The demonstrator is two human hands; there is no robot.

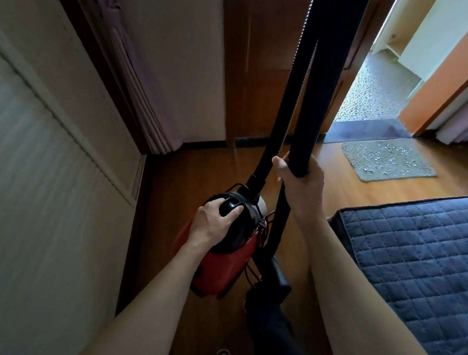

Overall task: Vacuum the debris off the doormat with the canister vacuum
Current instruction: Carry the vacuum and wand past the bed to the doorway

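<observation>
A red and black canister vacuum [222, 266] sits low in the middle of the view, above the wooden floor. My left hand [214, 222] grips the black handle on its top. My right hand [300, 186] grips the black wand [322, 81], which rises out of the top of the frame. A ribbed black hose [291, 104] runs from the canister up beside the wand. The grey doormat [385, 161] lies at the far right by the open doorway, strewn with pale debris. The floor nozzle [276, 277] sits below the canister.
A dark blue quilted mattress [418, 268] fills the lower right. A pale panelled wall [51, 167] and folded curtains [139, 91] line the left. A wooden door [260, 70] stands behind the hose. Beyond the threshold lies pebbled ground [375, 92]. My dark trouser leg [271, 328] is below.
</observation>
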